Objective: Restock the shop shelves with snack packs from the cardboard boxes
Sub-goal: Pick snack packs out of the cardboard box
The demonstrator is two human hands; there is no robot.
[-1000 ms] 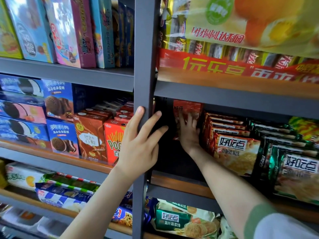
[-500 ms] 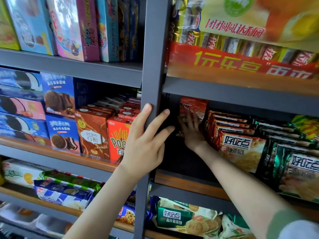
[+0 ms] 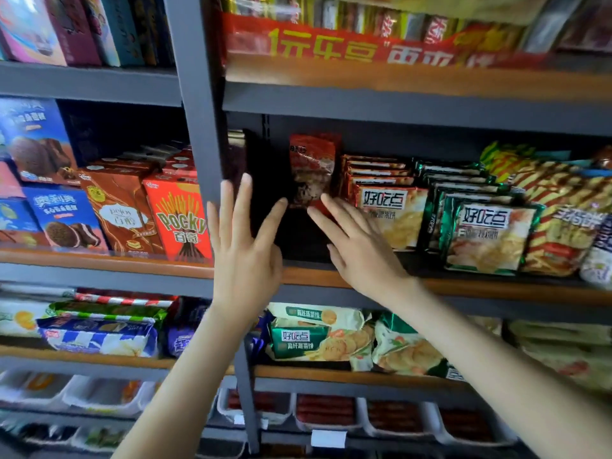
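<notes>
Your right hand (image 3: 361,250) was open, its straight fingers just below the red snack pack (image 3: 313,170), perhaps touching its lower edge. Your left hand (image 3: 246,256) was open too, near the grey upright post (image 3: 198,127). The pack stood upright, deep on the shelf (image 3: 496,286), beside the red biscuit packs (image 3: 381,180). Better to check that it leaned firmly against them.

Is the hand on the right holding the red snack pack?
No, the right hand is open with straight fingers just below the red snack pack, which stands by itself at the back of the shelf.
</notes>
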